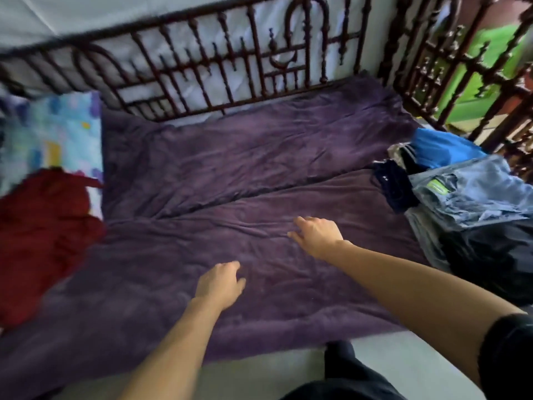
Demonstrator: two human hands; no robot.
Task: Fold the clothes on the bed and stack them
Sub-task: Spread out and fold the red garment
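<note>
A purple blanket [259, 157] covers the bed. My left hand [219, 281] hovers over its near middle, fingers loosely curled and holding nothing. My right hand [315, 233] reaches farther in, fingers relaxed and spread just above or on the blanket, also with nothing in it. A pile of unfolded clothes lies at the right edge: a light blue garment [473, 194] with a green tag, a bright blue garment [444, 148], a dark navy piece [395, 186] and a black garment [496, 255]. A crumpled dark red garment [43, 241] lies at the left edge.
A patterned pale blue pillow [54, 137] sits at the far left. A dark ornate metal bed rail [225, 70] runs along the back, and another rail [450, 67] along the right. A fold ridge crosses the blanket diagonally. My dark trouser leg [346, 373] is at the bed's near edge.
</note>
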